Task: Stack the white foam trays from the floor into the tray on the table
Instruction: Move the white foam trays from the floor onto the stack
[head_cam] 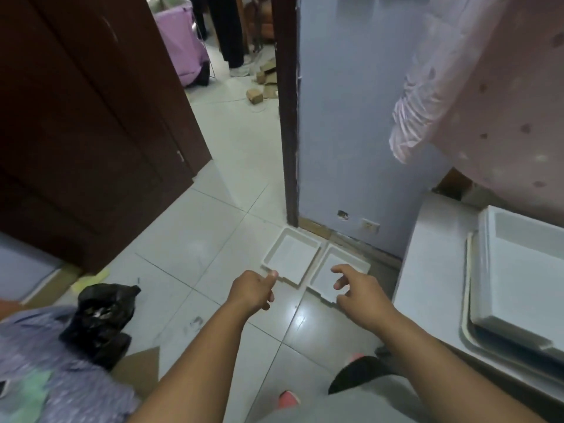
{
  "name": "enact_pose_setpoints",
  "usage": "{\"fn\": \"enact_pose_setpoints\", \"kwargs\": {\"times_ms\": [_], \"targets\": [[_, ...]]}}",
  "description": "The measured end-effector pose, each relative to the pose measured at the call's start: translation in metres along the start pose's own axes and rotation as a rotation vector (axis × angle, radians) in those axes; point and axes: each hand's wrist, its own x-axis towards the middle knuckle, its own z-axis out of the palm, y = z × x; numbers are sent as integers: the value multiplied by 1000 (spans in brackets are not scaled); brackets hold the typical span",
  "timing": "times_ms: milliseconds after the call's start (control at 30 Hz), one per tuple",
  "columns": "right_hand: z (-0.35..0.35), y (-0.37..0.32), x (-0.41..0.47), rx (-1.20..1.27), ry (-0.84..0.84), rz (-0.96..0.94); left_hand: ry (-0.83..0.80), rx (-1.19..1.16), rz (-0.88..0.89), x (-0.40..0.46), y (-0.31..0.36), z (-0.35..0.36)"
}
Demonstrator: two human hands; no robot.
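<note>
Two foam trays, left tray and right tray, lie side by side on the floor as the empty, loosely curled left hand and right hand reach down, likely to lift them toward the table tray at right.

Soft, even indoor light, moderately bright. A glare patch shines on the floor tiles near the hands. The dark door at left stays murky. Straight lines bow toward the edges, and the whole picture is slightly blurred, most at the corners.
</note>
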Motion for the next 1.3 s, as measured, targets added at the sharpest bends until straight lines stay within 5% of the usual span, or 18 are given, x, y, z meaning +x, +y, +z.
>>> {"fn": "enact_pose_setpoints", "kwargs": {"times_ms": [333, 567, 967, 1300], "targets": [[11, 12, 127, 164, -64, 213, -130, 10, -123, 101, 37, -10], [40, 29, 251, 244, -339, 425, -97, -76, -196, 193, 34, -33], [144, 95, 393, 616, -80, 850, -239, -207, -338, 405, -28, 39], [317, 257, 593, 569, 92, 872, -169, 99, -178, 690, -138, 172]]}}
